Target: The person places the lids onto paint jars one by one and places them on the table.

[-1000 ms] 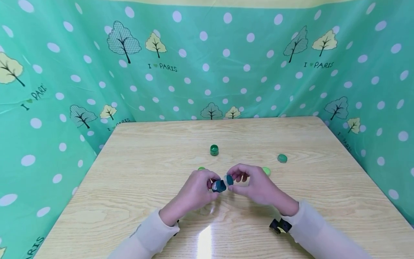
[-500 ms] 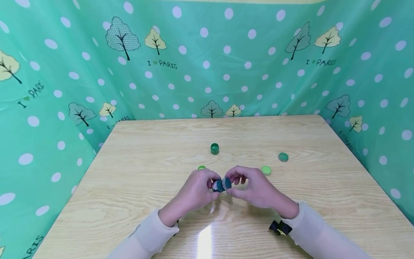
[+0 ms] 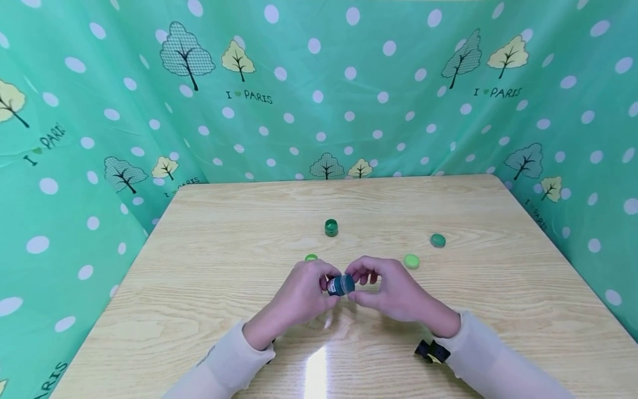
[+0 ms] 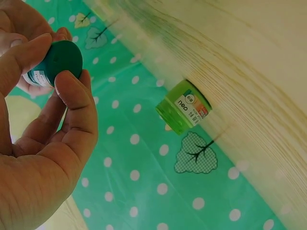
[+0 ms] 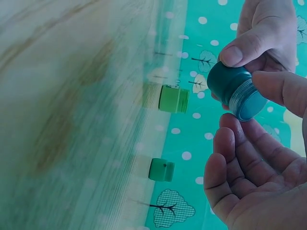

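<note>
Snugly, jar (image 5: pixel 223 81) in left grip (image 3: pixel 308 289), seemingly lidded

Bright head view, white glare (image 3: pixel 315 374) on tabletop (image 3: pixel 224 238), dimmer, hazier wrist views

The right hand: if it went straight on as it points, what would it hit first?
The right hand holds a lid, so probably the teal jar comes first, then the left hand gripping it; depth is uncertain.

Head view high, forward-down; wrist views close, sharing jar (image 5: pixel 226 79).
</note>
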Motion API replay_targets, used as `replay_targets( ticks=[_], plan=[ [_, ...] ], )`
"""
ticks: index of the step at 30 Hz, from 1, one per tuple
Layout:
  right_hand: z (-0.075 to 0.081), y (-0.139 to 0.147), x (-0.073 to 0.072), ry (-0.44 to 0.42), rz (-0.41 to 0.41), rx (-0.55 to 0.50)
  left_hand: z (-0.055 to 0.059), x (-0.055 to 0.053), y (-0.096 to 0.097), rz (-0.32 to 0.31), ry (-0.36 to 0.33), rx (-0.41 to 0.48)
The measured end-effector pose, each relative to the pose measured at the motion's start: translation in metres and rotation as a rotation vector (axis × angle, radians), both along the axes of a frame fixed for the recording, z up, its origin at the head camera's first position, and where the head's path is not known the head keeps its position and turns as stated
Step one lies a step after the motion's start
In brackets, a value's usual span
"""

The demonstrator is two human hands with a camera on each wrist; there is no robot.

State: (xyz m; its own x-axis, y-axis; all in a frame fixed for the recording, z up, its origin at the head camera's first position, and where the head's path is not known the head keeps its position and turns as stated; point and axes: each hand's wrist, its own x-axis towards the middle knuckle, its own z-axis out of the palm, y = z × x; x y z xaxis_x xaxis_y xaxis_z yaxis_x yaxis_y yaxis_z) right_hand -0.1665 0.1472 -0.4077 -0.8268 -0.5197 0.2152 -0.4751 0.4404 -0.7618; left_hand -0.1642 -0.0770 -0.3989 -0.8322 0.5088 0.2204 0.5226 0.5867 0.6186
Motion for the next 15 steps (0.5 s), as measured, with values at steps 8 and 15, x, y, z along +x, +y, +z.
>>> replay_targets(
  ticks=[8, 15],
  plan=[
    [-0.0001, -0.0014, 0.0010, 0.010, -0.005, 0.007, 0.0010, 0.0021, 0.0005, 0.002, -0.009, 0.008],
    [0.0002, -0.0019, 0.0020, 0.033, 0.001, -0.004, 0.0019, 0.0025, 0.0010, 0.005, 0.003, 0.005]
  ],
)
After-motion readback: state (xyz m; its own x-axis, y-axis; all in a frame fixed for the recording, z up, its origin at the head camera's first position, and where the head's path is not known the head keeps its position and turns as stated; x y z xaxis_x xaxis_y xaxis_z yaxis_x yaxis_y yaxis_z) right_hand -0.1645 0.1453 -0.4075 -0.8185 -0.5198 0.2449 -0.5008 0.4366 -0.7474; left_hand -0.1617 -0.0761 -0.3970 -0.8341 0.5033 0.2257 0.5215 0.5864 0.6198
